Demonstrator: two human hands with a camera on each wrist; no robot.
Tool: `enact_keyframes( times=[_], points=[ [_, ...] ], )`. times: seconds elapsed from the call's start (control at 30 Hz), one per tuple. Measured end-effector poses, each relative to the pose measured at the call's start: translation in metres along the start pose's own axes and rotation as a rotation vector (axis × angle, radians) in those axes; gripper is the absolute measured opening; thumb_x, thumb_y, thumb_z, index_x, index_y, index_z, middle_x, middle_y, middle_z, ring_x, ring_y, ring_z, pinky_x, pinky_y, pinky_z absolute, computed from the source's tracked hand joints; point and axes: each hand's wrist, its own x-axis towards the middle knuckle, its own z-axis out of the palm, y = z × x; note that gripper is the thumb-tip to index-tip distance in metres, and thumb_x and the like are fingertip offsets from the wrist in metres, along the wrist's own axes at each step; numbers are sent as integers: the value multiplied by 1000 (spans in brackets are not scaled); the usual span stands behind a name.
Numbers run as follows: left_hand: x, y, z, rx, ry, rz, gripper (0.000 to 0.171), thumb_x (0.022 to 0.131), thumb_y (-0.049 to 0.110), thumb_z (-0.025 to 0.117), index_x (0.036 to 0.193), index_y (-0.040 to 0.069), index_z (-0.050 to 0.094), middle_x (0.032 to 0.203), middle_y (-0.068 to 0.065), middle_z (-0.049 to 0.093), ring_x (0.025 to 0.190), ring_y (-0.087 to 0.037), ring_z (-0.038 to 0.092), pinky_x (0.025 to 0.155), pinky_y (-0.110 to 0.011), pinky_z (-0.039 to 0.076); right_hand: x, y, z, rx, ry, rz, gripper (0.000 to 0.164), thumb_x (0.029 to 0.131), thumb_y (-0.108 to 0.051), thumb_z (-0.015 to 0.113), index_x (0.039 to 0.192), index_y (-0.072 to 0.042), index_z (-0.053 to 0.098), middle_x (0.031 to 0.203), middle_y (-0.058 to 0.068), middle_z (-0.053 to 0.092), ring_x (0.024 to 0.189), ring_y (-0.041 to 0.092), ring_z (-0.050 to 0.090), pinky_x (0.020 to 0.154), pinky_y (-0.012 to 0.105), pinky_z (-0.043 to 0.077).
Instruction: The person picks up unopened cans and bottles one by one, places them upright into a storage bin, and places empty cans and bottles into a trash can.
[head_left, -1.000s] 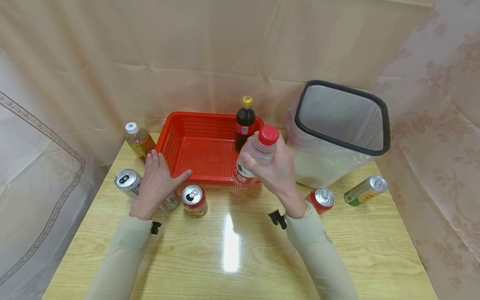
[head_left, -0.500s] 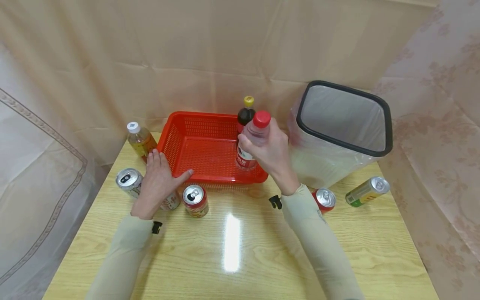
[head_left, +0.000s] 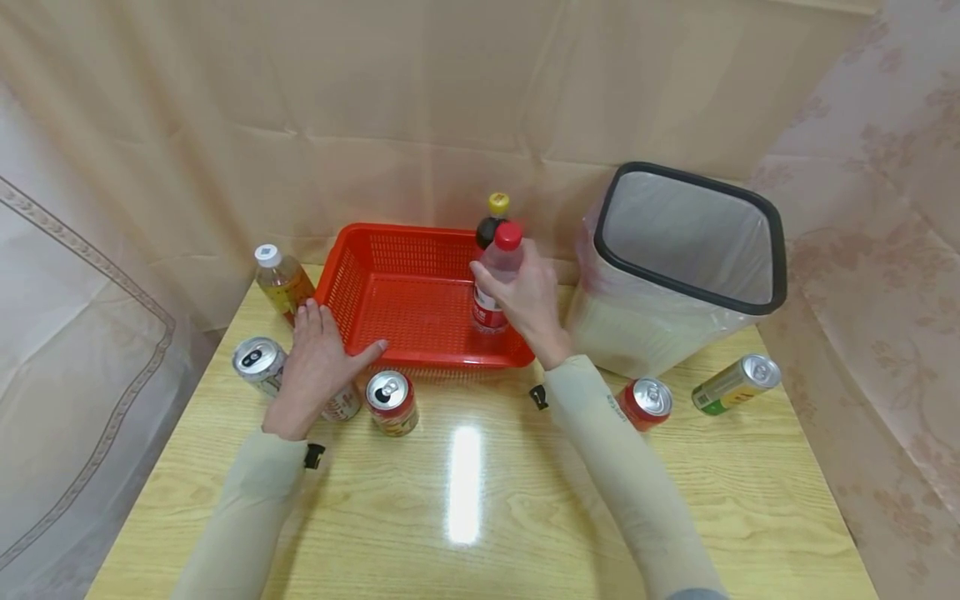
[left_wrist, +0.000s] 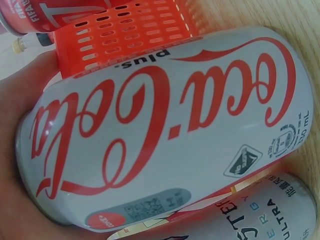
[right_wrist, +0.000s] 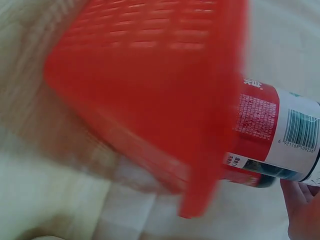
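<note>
My right hand [head_left: 534, 304] grips a clear bottle with a red cap [head_left: 489, 313] around its upper part, upright inside the right end of the red basket [head_left: 423, 364]. The bottle's red-and-white label [right_wrist: 272, 132] shows past the basket rim in the right wrist view. Right behind it stands a dark cola bottle with a yellow cap [head_left: 491, 230], partly hidden. My left hand [head_left: 315, 367] lies with straight fingers at the basket's left side, thumb spread toward the front rim. Beneath that hand is a white Coca-Cola can [left_wrist: 165, 130], mostly hidden in the head view.
Left of the basket stand a tea bottle with a white cap [head_left: 285, 287] and a grey-white can [head_left: 258, 364]. A red-topped can [head_left: 392, 404] is in front. A lined bin [head_left: 652, 292], a red can [head_left: 647, 402] and a green-yellow can [head_left: 735, 385] are on the right.
My right hand has carried the red-capped bottle left and away from me, from over the basket's front right corner to beside the cola bottle. My left hand stays in place.
</note>
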Motion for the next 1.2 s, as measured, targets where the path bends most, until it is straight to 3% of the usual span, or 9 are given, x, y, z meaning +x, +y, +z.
enact_keyframes(
  times=[0.27, 0.63, 0.87, 1.2],
  points=[
    [0, -1, 2, -1, -1, -2, 123, 93, 71, 58, 154, -22, 7, 162, -42, -3, 152, -57, 1, 123, -64, 11, 5, 16, 15, -66, -15, 21, 62, 90, -49, 77, 131, -8, 57, 123, 10, 59, 113, 25, 54, 98, 45, 49],
    [-1, 0, 3, 7, -3, -4, 122, 93, 70, 59, 154, -23, 8, 162, -43, -1, 152, -58, 2, 123, -63, 11, 9, 34, 29, -66, -16, 12, 66, 89, -47, 80, 134, -7, 52, 123, 10, 59, 111, 25, 58, 99, 42, 53],
    [0, 1, 1, 14, 13, 11, 121, 93, 70, 59, 153, -23, 10, 162, -43, -1, 151, -58, 3, 123, -64, 12, 10, 33, 32, -61, -46, 24, 67, 89, -47, 81, 133, -8, 49, 121, 9, 57, 109, 24, 57, 98, 42, 54],
    [-1, -1, 1, 8, 26, 34, 122, 94, 72, 56, 152, -25, 11, 161, -45, 0, 151, -59, 2, 123, -64, 11, 5, 26, 35, -152, -78, 52, 80, 84, -57, 81, 135, -7, 47, 123, 9, 53, 112, 25, 52, 100, 42, 52]
  ],
)
